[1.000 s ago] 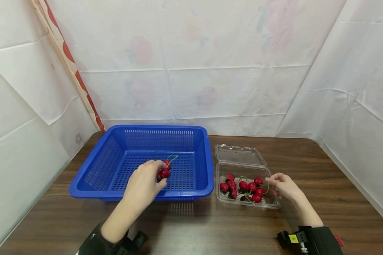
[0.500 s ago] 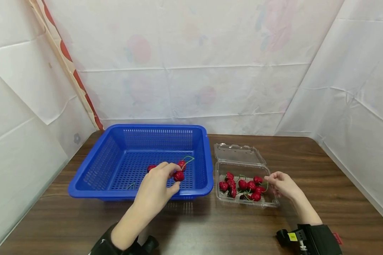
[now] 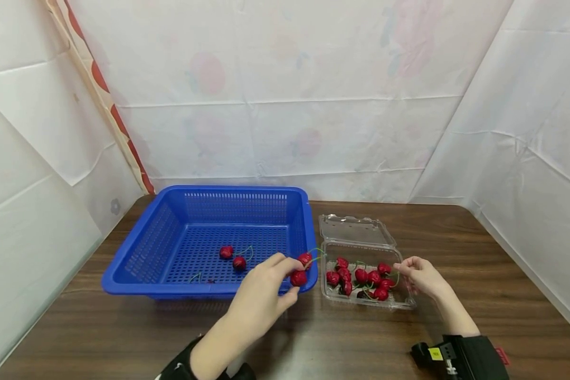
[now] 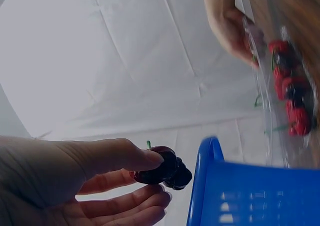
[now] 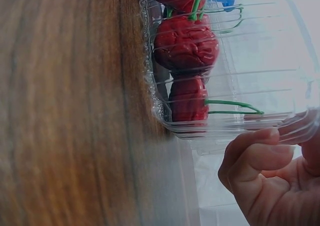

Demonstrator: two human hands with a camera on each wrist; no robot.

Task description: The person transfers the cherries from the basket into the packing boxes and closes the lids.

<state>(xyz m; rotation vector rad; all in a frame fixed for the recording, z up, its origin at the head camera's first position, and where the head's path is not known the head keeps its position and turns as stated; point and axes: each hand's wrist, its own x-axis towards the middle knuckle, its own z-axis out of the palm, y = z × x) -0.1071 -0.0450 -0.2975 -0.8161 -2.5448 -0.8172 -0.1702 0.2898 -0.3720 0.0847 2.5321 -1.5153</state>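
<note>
White sheeting walls in the dark wooden table (image 3: 456, 243) at the back and both sides; bare tabletop lies open along its near edge. The blue perforated basket (image 3: 171, 232) sits left, touching the clear clamshell box (image 3: 356, 232), lid open, which holds red cherries (image 3: 368, 277). Two loose cherries (image 3: 233, 257) lie in the basket. The left hand (image 3: 261, 295) pinches a cherry pair (image 3: 301, 269) over the basket's right rim. The right hand (image 3: 423, 275) grips the box's right edge.
</note>
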